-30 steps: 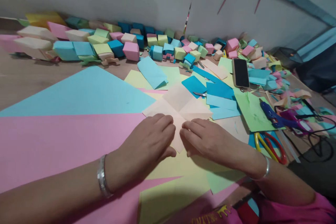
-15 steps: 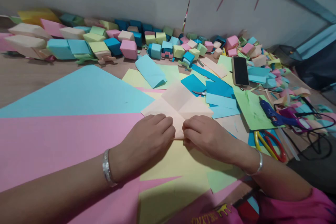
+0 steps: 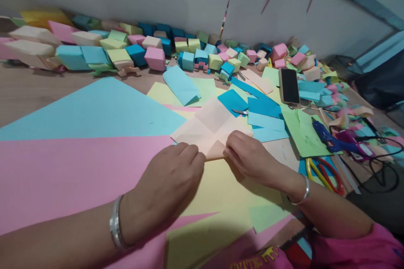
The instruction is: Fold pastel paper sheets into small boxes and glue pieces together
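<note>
A peach sheet of paper (image 3: 216,119) with crossing creases lies in front of me, its near corner folded up into a small triangle. My left hand (image 3: 176,172) is closed at the left end of the folded near edge, fingertips hidden under the knuckles. On the right end of that fold, my right hand (image 3: 248,153) is closed, thumb and fingers pinching the paper. Beneath it lie yellow sheets (image 3: 221,185). To the left spread a large pink sheet (image 3: 78,176) and a light blue sheet (image 3: 104,109).
Folded paper boxes (image 3: 154,59) in several colours line the wall. To the right are a phone (image 3: 288,86), a blue glue gun (image 3: 328,136) with a cord, and scissors (image 3: 328,176) with red and yellow handles. Blue paper pieces (image 3: 263,107) lie behind my right hand.
The paper's near edge has been folded further away from me, and the small triangle now shows. My left hand has shifted slightly left and nearer; my right hand has moved slightly up and away.
</note>
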Available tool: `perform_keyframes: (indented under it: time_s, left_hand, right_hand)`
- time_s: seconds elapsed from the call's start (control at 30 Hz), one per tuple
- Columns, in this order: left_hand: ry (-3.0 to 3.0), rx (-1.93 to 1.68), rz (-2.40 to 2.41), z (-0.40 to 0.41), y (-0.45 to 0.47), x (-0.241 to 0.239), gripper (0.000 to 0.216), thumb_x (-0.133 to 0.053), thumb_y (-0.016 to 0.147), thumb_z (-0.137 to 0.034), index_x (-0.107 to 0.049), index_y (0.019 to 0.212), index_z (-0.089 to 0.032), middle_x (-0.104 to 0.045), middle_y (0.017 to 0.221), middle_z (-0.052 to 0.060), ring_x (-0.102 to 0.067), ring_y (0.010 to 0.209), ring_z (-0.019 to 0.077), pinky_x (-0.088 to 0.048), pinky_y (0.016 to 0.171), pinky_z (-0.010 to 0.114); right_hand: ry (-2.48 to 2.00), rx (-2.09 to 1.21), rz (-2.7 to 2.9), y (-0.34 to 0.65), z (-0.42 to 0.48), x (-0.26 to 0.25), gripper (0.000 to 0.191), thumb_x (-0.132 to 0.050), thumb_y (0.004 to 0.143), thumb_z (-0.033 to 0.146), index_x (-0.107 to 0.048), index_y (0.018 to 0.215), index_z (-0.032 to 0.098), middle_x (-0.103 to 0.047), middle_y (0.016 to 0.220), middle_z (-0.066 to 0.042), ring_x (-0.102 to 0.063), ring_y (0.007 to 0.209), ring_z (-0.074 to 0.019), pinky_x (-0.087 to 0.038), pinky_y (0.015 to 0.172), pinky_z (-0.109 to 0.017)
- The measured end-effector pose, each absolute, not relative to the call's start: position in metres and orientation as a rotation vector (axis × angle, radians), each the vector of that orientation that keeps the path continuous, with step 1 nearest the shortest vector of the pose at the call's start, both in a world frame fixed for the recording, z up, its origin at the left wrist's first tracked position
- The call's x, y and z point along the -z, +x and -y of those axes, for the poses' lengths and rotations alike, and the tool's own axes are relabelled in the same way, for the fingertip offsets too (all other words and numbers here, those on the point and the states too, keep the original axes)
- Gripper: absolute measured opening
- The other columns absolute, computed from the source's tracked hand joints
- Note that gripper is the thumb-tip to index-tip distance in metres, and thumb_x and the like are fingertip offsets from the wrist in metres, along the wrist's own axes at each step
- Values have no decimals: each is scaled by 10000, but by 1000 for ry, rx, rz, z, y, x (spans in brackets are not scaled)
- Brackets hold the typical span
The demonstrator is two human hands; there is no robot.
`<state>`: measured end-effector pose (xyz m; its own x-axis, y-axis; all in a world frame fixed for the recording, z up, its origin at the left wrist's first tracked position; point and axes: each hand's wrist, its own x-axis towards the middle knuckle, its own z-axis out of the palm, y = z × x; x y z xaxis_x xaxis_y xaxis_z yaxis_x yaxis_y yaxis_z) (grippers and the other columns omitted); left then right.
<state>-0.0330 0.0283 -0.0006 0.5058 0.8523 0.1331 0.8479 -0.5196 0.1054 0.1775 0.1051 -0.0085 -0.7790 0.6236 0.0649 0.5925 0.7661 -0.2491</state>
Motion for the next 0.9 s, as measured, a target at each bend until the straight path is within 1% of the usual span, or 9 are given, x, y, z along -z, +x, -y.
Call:
perform_keyframes:
  time_s: [0.13, 0.33, 0.57, 0.9]
  left_hand:
    - [2633, -355, -1561, -34, -35, -3, 154, -438, 845, -89, -515, 755, -186, -519, 693, 45, -401, 608, 184, -321, 561, 353]
    - [2633, -271, -1485, -34, -35, -3, 201, -436, 860, -102, -502, 689, -186, -535, 729, 62, -383, 617, 170, -300, 567, 346]
    - [2574, -254, -1525, -36, -35, 0, 194, -447, 857, -86, -498, 693, -177, -500, 727, 47, -365, 626, 161, -265, 564, 337]
    - [2532, -217, -1516, -38, -36, 1, 198, -446, 862, -75, -483, 694, -174, -474, 740, 40, -347, 641, 156, -247, 576, 332]
  right_hand:
    - [-1038, -226, 2824, 177, -107, 13, 267, -330, 979, 274, -474, 775, 181, -529, 745, -42, -426, 668, -155, -272, 595, -300]
    - [-1138, -96, 2824, 178, -107, 16, 259, -357, 971, 290, -462, 758, 184, -528, 690, -29, -412, 604, -142, -198, 566, -309]
    - [-1173, -80, 2808, 173, -100, 12, 224, -375, 943, 233, -461, 743, 182, -517, 705, -24, -403, 637, -138, -184, 567, -307]
    - [-1187, -21, 2778, 170, -96, 13, 213, -404, 922, 228, -450, 717, 190, -492, 683, -8, -352, 630, -138, -161, 582, -314]
